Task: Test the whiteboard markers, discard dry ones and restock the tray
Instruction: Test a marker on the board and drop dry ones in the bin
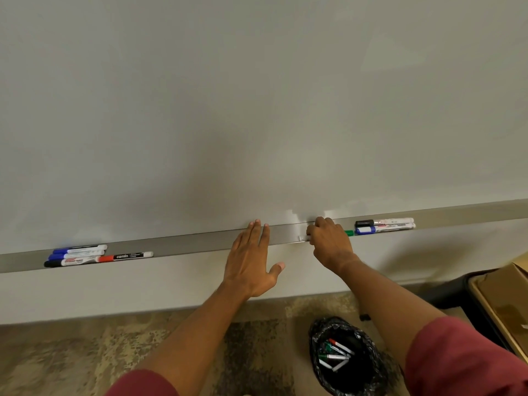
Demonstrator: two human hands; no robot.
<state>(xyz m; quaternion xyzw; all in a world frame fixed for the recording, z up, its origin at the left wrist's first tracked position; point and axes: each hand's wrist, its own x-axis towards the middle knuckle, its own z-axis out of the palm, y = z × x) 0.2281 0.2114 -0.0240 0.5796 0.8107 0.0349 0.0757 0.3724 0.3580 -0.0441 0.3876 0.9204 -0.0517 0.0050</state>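
right hand (328, 242) around green marker (348, 233) on tray (183, 246)

Long grey metal marker tray (183, 243) holds blue-capped (80, 249), black-capped (73, 262) and red-capped white markers (125, 256); mottled beige-brown carpet (85, 361); maroon sleeves (468, 361)

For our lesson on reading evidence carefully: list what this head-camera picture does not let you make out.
- Green-capped marker on the grey metal tray: body hidden by the right hand.
- Discarded markers in the black-lined bin: too small to count.
- Brown cardboard box: cut off by right edge.
- Marker labels at right: blurred.
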